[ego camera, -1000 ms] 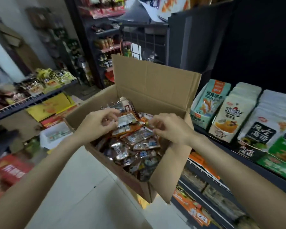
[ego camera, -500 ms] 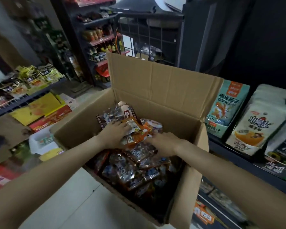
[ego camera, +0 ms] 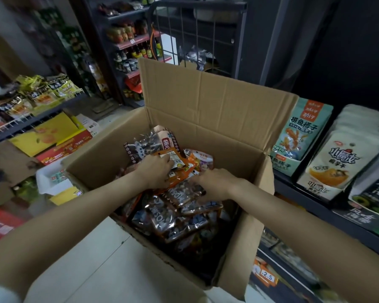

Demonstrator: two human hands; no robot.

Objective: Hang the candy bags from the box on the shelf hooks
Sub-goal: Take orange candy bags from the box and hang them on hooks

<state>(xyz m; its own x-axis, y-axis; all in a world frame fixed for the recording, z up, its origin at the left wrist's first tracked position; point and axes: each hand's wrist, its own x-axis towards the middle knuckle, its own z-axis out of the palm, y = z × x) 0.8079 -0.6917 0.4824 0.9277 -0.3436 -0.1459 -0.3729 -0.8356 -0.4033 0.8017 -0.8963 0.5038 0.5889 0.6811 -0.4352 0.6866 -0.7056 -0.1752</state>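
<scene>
- while both bare forearms reach in from the lower corners of the frame, the open brown cardboard box (ego camera: 206,110) fills the centre, its far flap standing upright.
- glossy orange and dark candy bags (ego camera: 175,206) lie heaped inside the box, piled from its middle toward the near wall.
- left hand (ego camera: 157,171), at mid-frame, has its fingers curled round an orange bag with a white label (ego camera: 175,160) on top of the heap.
- right hand (ego camera: 214,184), just right of it, rests on the pile with fingers bent down among the bags; whether it grips one cannot be told.
- the hands are near each other but not touching.
- at the right edge, a dark shelf (ego camera: 315,206) carries standing teal and white snack pouches (ego camera: 302,132).
- in the upper left, another shelf holds yellow packets (ego camera: 42,92).
- bottles and jars (ego camera: 131,42) line the racks at the top centre.
</scene>
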